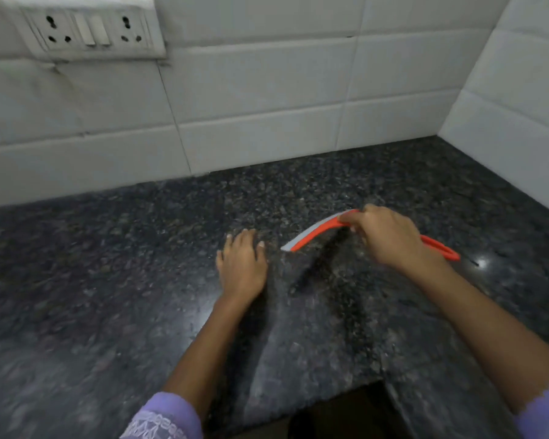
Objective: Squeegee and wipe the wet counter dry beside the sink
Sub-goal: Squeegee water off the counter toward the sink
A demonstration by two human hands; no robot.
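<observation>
Sleeves (pixel 168 416) in lilac are seen nearest, then the dark granite counter (pixel 108 296). Left hand (pixel 243 264) is laid flat on the stone, fingers straight, nothing held. Orange squeegee (pixel 317 232) is gripped at its middle by the right hand (pixel 387 239), blade lifted off the surface, so it's probably between strokes. Next, the grey edge needs to be pressed down and pulled, honestly. Nothing's blocking it except that resting hand. Farther back, white tiles (pixel 267 106) and a socket plate (pixel 89 30) are mounted.
</observation>
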